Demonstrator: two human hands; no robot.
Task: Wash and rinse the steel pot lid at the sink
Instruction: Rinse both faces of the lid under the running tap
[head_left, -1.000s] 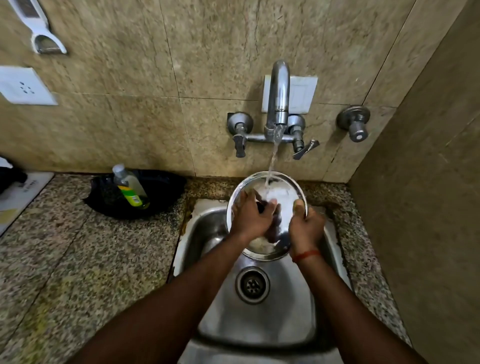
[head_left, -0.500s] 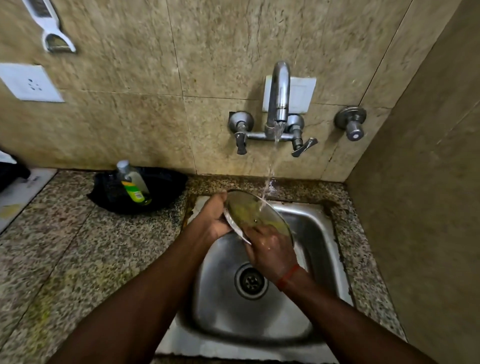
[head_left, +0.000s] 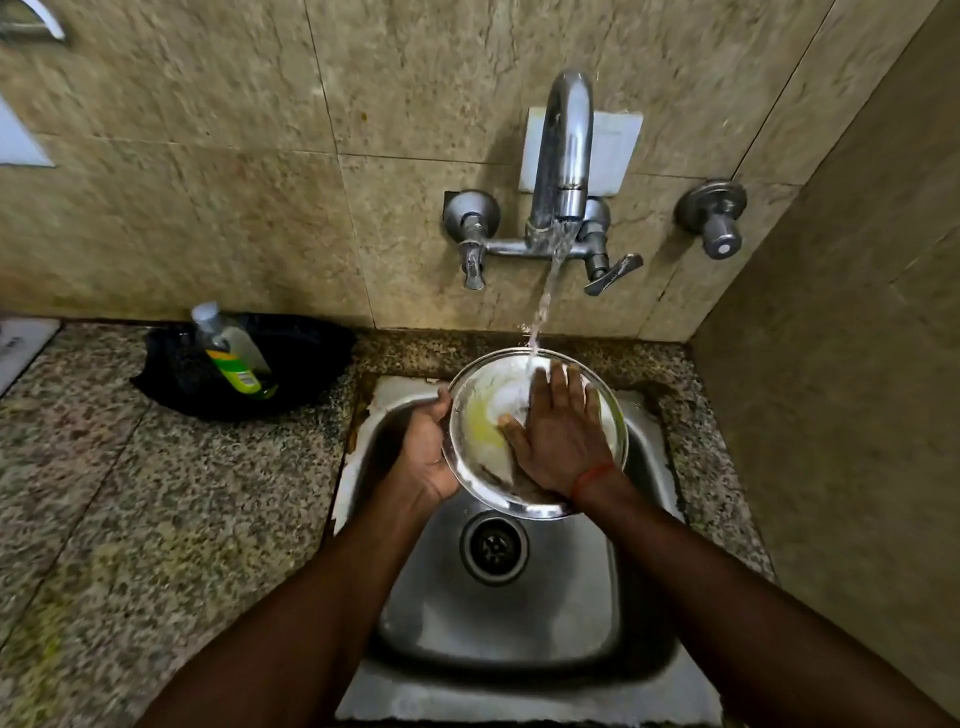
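Note:
The round steel pot lid (head_left: 480, 415) is held over the steel sink (head_left: 519, 623), tilted with its face toward me. My left hand (head_left: 426, 452) grips its left rim from beneath. Flat on the lid's face lies my right hand (head_left: 558, 441), fingers spread and pointing to the wall. Water from the wall tap (head_left: 563, 156) falls onto the lid's upper edge by my right fingertips. The lid's right part is hidden under my right hand.
A green dish-soap bottle (head_left: 228, 353) leans in a black pan (head_left: 291, 374) on the granite counter (head_left: 130, 493) left of the sink. The drain (head_left: 493, 545) lies below the lid. A tiled wall closes the right side. A separate valve (head_left: 714, 218) sits right of the tap.
The lid went from facing me to edge-on and now faces me again. My right hand moved from its lower rim onto its face, palm flat. My left hand shifted to the left rim.

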